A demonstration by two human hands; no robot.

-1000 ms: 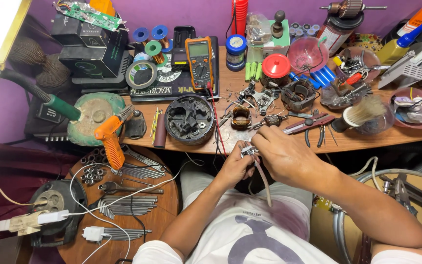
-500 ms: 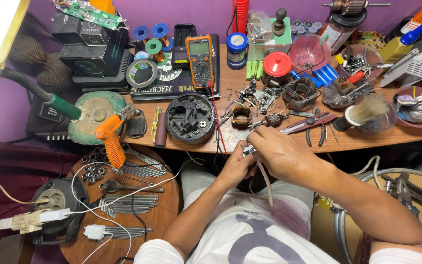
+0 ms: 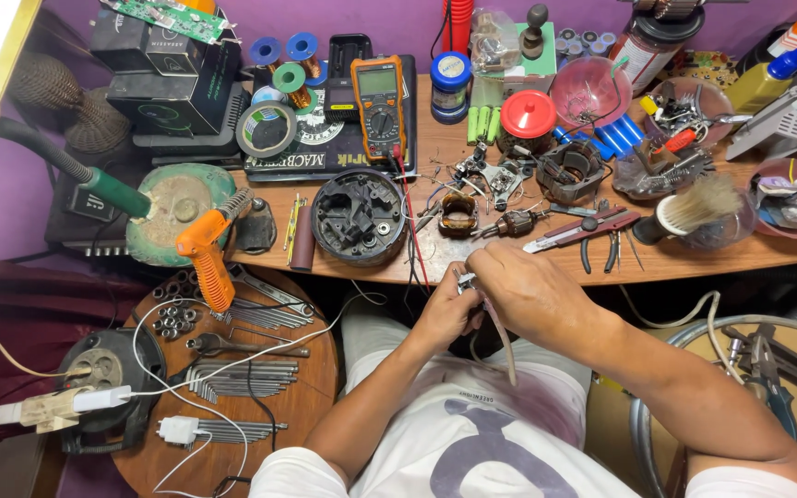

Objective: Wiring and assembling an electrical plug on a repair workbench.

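Head view, centre of frame, just below the workbench edge (image 3: 694, 263): left hand (image 3: 445, 314) pinched around a small metal part (image 3: 466, 282); right hand (image 3: 532, 290) closed over the same part from above, a pale cable (image 3: 502, 341) hanging down toward the lap. Likely risk: part slipping from so fine a pinch and dropping between the knees, or cable tugging it loose. Just above the hands: black round housing (image 3: 359, 217), copper-wound coil (image 3: 458, 212), armature (image 3: 514, 222), red-handled pliers (image 3: 592, 229). Upper centre: orange multimeter (image 3: 378, 101), its red lead trailing down close to the left hand, easily snagged. Left: orange glue gun (image 3: 205, 249).
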